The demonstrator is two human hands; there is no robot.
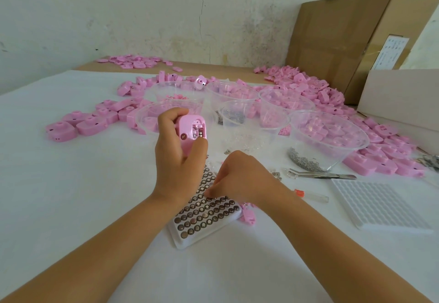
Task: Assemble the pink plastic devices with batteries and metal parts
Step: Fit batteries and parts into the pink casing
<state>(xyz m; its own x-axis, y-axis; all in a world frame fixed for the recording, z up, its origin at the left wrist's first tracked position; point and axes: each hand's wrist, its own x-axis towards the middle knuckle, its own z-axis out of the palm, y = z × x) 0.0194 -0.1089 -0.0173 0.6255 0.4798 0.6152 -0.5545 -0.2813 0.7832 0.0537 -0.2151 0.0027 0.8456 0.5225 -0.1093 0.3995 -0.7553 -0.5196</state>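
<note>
My left hand grips a pink plastic device upright above the table, its open compartment with metal parts and batteries facing me. My right hand reaches down to the white tray of button batteries, its curled fingertips touching a battery in the tray's upper rows; whether they pinch it is hidden. The tray lies tilted on the white table just in front of me.
Several clear plastic bowls hold pink parts and small metal pieces. Piles of pink devices lie left, behind and right. Tweezers, an empty white tray and a small tube lie right. Cardboard boxes stand at back right.
</note>
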